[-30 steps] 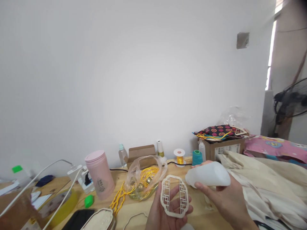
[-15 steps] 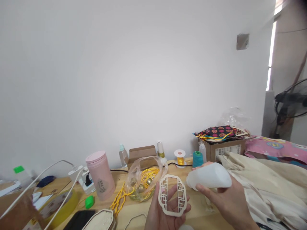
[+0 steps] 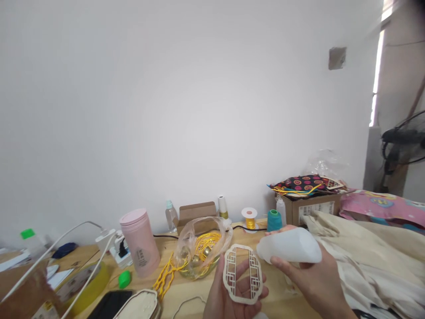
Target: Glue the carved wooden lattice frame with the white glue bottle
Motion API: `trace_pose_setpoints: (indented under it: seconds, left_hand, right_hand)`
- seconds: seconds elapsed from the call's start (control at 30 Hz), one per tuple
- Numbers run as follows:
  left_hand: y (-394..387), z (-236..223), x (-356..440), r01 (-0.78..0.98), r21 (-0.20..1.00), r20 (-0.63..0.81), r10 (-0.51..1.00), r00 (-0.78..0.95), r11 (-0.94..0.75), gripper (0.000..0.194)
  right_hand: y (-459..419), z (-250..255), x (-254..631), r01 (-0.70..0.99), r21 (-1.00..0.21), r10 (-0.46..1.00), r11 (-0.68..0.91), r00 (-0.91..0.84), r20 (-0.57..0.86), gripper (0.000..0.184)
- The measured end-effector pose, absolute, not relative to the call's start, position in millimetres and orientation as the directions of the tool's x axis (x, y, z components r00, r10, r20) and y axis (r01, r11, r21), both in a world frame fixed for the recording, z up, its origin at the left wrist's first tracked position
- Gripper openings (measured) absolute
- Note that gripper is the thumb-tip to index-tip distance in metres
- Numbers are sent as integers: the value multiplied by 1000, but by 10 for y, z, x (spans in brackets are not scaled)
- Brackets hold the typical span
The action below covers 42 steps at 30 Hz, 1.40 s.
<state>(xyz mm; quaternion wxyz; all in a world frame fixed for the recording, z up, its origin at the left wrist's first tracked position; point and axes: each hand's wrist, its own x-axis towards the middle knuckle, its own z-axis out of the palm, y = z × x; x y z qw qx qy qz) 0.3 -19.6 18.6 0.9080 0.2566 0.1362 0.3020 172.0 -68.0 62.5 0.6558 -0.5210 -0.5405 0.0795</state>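
Note:
In my left hand lies a flat, pale wooden lattice frame with scalloped corners and cut-out fretwork; my palm and fingers show through its openings. My right hand grips a white squeeze bottle, tilted so its narrow end points left toward the frame's upper right edge. The bottle's tip is hard to make out. At the lower left, a similar pale wooden plaque rests beside a black phone.
Behind my hands, a clear plastic bag holds yellow cords and round metal bells. A pink tumbler, green cap, tape roll, yellow thread spool and teal thread cone stand around. Cream cloth covers the right side.
The lattice frame and my left hand have shifted slightly right and down. My right hand still holds the bottle in nearly the same tilted position.

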Motion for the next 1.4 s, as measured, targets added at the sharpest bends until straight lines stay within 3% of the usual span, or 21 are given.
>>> trace_pose_setpoints:
  seconds: [0.23,0.5,1.27,1.4]
  left_hand:
    - [-191,200,-5,-493,540,-98,633,768,682,57]
    - [-201,190,-4,-457,561,-91,600,795,690,62]
    - [-195,206,-16,-453,567,-81,594,801,688,62]
    - [-207,192,7,-447,563,-70,580,812,695,64]
  right_hand:
    - [-692,643,1697,443,-781,660,440,429,616,39]
    - [-705,647,1706,444,-783,657,435,438,613,39]
    - [-710,687,1656,209,-837,665,505,524,532,42]
    - [-707,676,1649,270,-834,687,481,475,550,41]
